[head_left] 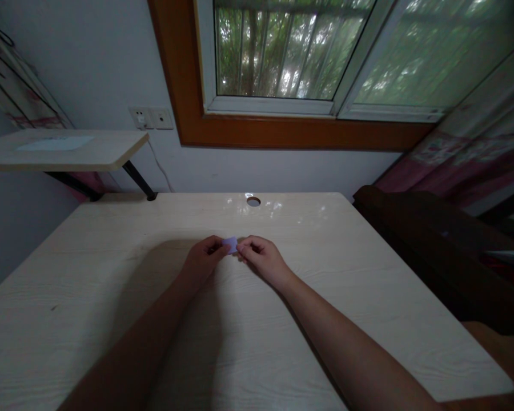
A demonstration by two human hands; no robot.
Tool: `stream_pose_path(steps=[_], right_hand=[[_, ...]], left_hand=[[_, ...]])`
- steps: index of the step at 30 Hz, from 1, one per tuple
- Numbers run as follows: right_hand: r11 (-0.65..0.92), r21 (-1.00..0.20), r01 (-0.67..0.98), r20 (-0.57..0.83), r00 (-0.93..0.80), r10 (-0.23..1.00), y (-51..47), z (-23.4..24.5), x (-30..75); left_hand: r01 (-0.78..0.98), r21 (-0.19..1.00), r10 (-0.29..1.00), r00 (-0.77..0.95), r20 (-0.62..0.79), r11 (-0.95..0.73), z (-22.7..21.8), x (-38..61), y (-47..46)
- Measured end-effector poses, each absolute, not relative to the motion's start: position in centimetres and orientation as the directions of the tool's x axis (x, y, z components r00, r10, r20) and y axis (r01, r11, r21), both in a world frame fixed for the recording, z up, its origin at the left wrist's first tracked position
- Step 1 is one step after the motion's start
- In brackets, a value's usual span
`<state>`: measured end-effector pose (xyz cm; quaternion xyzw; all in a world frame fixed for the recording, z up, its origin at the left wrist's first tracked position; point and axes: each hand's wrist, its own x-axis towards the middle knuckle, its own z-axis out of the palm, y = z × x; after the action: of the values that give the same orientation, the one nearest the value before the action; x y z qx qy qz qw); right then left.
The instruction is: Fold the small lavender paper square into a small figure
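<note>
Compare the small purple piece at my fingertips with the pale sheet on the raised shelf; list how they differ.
Colour: the purple piece is light violet, while the pale sheet is whitish.
Size: the purple piece is small; the pale sheet looks clearly larger.
Place: the purple piece is held between the left hand and right hand; the pale sheet lies on the raised shelf.
Both look thin.

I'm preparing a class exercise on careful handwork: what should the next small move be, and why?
Probably, the right hand should gently turn its edge of the small lilac piece while the left hand steadies the other: fingertips pinch it from opposite sides, so one side can anchor.
</note>
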<state>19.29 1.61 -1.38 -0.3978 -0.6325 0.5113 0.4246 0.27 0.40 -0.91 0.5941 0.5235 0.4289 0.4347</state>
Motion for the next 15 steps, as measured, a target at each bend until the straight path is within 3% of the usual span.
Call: stream_pose_path(steps=[7,15], right_hand=[[0.195,-0.971,0.141,0.136,-0.347,0.928,1.47,-1.20,19.25],[0.171,-0.981,0.097,0.130,-0.329,0.935,1.42,-1.50,19.16]], left_hand=[[0.240,0.968,0.995,0.080,0.055,-0.073,-0.98,0.12,0.59],[0.226,0.972,0.998,0.043,0.049,-0.057,-0.08,0.13,0.27]])
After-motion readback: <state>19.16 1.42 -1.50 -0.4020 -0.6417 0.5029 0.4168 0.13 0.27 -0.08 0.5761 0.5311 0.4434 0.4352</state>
